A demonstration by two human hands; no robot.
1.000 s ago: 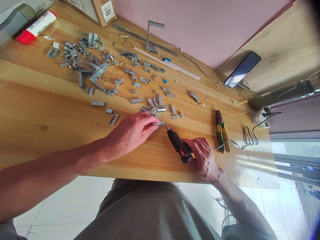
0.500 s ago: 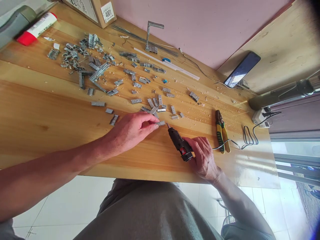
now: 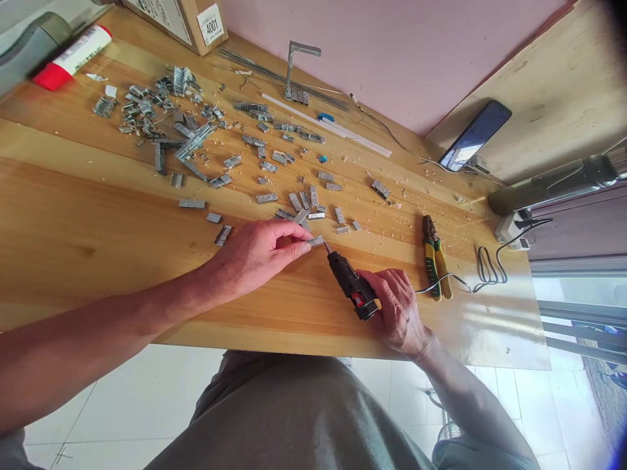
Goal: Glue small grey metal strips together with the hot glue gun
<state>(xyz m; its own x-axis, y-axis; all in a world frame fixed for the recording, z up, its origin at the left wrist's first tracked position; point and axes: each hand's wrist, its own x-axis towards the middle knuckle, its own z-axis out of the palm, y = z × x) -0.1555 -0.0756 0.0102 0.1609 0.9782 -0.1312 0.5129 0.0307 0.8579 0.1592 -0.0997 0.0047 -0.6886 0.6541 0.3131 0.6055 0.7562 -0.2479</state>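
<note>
Between thumb and forefinger, my left hand (image 3: 259, 258) pinches one end of a small flat grey strip (image 3: 317, 241). My right hand (image 3: 396, 307) is wrapped round a black hot glue gun (image 3: 351, 281) with a red part near its rear. The gun's nozzle points up and left, at the free end of the strip; whether it touches cannot be made out. Just beyond my left fingertips lies a cluster of similar grey pieces (image 3: 313, 194). Part of the gun's handle is hidden by my right palm.
Grey scraps (image 3: 142, 108) are heaped at the left back, near a red-and-white tube (image 3: 73, 57). Pliers (image 3: 435, 258) lie to the right by the cord (image 3: 482, 267). A phone (image 3: 475, 136) leans on the wall. A small grey L-shaped stand (image 3: 290, 68) rises at the back.
The glue gun has shifted slightly left, bringing its nozzle closer to the strip's end. My left hand stays almost still, keeping its pinch on the strip.
</note>
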